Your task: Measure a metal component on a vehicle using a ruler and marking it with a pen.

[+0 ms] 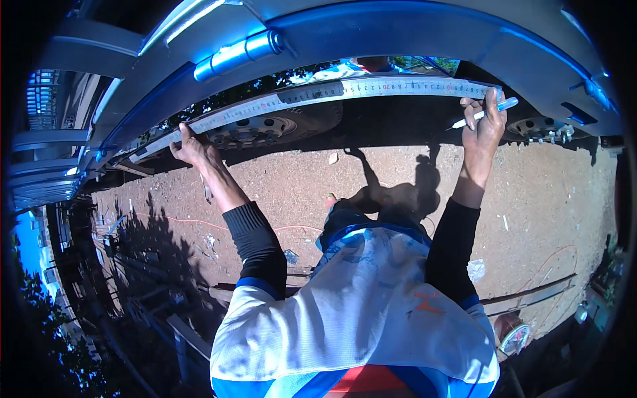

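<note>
A long measuring tape blade (378, 87) with printed graduations stretches across in front of me, along the lower edge of a blue metal beam (398, 30). My left hand (194, 151) is closed at the tape's left part, its thumb up against the blade. At the right end, my right hand (484, 129) is raised with its fingertips at the blade's end. Between its fingers it grips a white and blue marker pen (507, 104), whose thin tip points left. A dark patch covers part of the tape near its middle.
Under the beam sit a large wheel (255, 132) and another wheel (541, 129) at the right. An orange hose (298, 227) crosses the dirt ground (524, 199). Metal bars (531, 295) and a round reel (514, 337) lie behind right; dark metal pieces lie at the left.
</note>
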Tool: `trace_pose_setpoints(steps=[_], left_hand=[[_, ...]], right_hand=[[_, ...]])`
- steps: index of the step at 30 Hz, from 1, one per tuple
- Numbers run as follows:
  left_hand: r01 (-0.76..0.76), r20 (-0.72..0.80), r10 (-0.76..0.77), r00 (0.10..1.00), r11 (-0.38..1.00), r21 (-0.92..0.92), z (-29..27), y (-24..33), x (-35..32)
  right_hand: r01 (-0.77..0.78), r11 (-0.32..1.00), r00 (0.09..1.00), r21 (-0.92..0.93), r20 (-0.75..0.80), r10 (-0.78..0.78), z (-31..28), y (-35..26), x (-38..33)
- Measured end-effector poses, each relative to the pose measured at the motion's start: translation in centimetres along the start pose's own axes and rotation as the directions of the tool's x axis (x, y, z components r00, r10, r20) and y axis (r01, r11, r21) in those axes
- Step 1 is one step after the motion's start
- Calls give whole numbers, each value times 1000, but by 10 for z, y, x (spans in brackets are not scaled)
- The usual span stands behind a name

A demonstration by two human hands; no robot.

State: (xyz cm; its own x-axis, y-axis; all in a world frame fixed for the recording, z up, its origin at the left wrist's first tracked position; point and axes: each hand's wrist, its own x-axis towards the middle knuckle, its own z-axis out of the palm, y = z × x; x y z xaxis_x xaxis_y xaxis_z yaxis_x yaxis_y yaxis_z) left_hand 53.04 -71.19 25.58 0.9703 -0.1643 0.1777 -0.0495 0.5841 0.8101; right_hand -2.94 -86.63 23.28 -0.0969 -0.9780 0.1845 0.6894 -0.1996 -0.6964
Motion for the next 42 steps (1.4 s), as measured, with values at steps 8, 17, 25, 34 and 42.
trace_pose_setpoints(steps=[8,17,25,34,42], left_hand=[[115,43,-119,992,989,90,-6,8,1],[137,105,-164,981,963,231,-4,33,7],[205,141,-237,961,957,205,-7,41,7],[315,223,-342,913,937,149,-29,25,26],[322,156,-360,920,919,229,-36,5,53]], right_hand=[[-21,1000,1000,0,3,21,-17,0,8],[0,1000,1000,25,24,0,-20,4,12],[8,1000,999,18,31,-8,-13,3,9],[63,998,996,-13,-58,-64,-3,0,7],[75,997,992,15,-102,-74,3,-4,9]])
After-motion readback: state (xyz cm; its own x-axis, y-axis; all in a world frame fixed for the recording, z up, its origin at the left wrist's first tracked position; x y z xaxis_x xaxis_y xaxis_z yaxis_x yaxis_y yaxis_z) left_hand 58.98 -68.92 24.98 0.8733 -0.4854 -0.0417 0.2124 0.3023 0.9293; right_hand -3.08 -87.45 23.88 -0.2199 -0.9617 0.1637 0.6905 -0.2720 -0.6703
